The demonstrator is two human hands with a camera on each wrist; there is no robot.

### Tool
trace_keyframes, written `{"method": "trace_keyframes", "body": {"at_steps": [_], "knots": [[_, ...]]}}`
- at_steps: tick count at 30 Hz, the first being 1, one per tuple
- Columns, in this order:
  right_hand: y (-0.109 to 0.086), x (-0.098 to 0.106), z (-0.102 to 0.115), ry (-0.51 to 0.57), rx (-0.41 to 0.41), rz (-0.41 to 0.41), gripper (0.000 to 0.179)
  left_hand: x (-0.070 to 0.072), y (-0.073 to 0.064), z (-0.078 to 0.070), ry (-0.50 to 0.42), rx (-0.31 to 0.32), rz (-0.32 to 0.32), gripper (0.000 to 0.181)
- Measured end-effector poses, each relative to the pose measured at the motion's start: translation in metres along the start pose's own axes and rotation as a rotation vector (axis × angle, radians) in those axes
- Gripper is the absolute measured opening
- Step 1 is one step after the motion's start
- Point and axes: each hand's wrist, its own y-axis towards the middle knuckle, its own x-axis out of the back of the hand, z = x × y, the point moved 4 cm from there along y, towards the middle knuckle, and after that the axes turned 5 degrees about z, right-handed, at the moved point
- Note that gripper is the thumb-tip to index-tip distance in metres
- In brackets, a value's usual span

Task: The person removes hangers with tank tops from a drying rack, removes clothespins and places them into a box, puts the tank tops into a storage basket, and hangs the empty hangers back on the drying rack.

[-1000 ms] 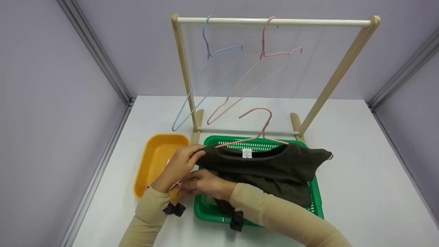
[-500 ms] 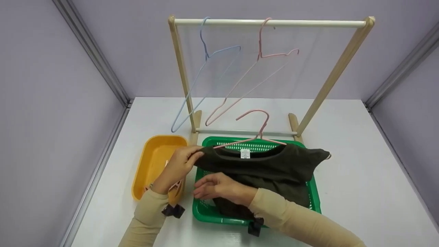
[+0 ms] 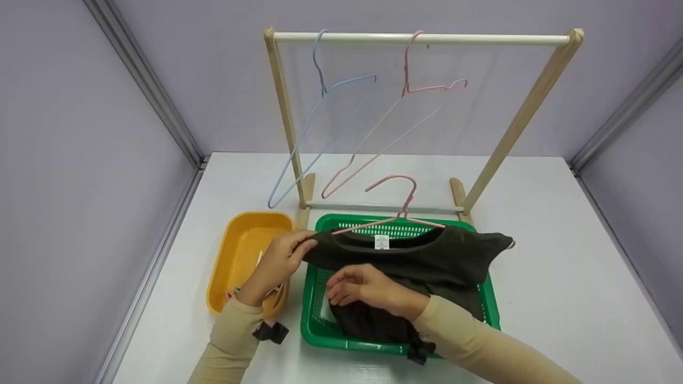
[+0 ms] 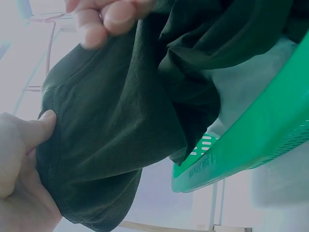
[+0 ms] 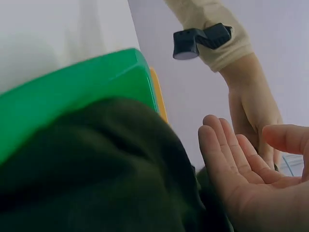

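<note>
A dark green shirt (image 3: 427, 264) with a white neck label lies over the green basket (image 3: 347, 344), a pink hanger (image 3: 408, 205) inside its neckline. The hanger's hook stands free above the collar. My left hand (image 3: 280, 261) pinches the shirt's left-side shoulder between thumb and fingers; the left wrist view shows that thumb (image 4: 46, 128) on the cloth. In front of the shirt's lower folds is my right hand (image 3: 371, 290), its fingers loosely bent with nothing between them. The right wrist view shows its bare palm (image 5: 256, 193).
A yellow tray (image 3: 221, 261) with several clothespins stands left of the basket, partly under my left forearm. Behind, a wooden rack (image 3: 520, 128) carries a blue hanger (image 3: 307, 128) and another pink hanger (image 3: 373, 128) on its white rail. Purple-grey walls enclose the table.
My right hand has moved from beside the left wrist, near the yellow tray, rightward to the front of the shirt. The left hand keeps its hold on the shoulder.
</note>
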Motion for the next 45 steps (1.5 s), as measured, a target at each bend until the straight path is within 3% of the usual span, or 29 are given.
{"method": "trace_keyframes", "body": {"at_steps": [5, 13, 22, 29, 32, 35, 40, 45], "knots": [[-0.018, 0.018, -0.005, -0.009, 0.045, -0.046, 0.033, -0.001, -0.002, 0.0, -0.007, -0.002, -0.012, 0.02], [-0.044, 0.04, -0.016, -0.026, 0.036, -0.093, 0.037, -0.006, -0.001, 0.003, -0.009, -0.01, -0.004, 0.021], [-0.062, 0.056, -0.008, -0.045, 0.078, -0.134, 0.04, -0.005, -0.001, 0.001, 0.016, -0.027, -0.022, 0.019], [-0.076, 0.069, -0.002, -0.118, 0.089, -0.173, 0.039, -0.005, -0.001, 0.0, 0.005, -0.023, -0.022, 0.019], [-0.084, 0.08, 0.002, -0.185, 0.13, -0.187, 0.039, -0.004, -0.001, 0.001, -0.003, -0.009, -0.021, 0.02], [-0.096, 0.092, 0.009, -0.273, 0.222, -0.221, 0.035, -0.003, -0.002, 0.002, -0.007, -0.008, -0.023, 0.021], [-0.117, 0.107, 0.025, -0.399, 0.442, -0.373, 0.019, -0.002, -0.003, 0.005, -0.018, -0.007, -0.023, 0.021], [-0.136, 0.119, 0.036, -0.58, 0.587, -0.701, 0.016, -0.001, -0.003, 0.005, -0.009, -0.01, -0.032, 0.021]]}}
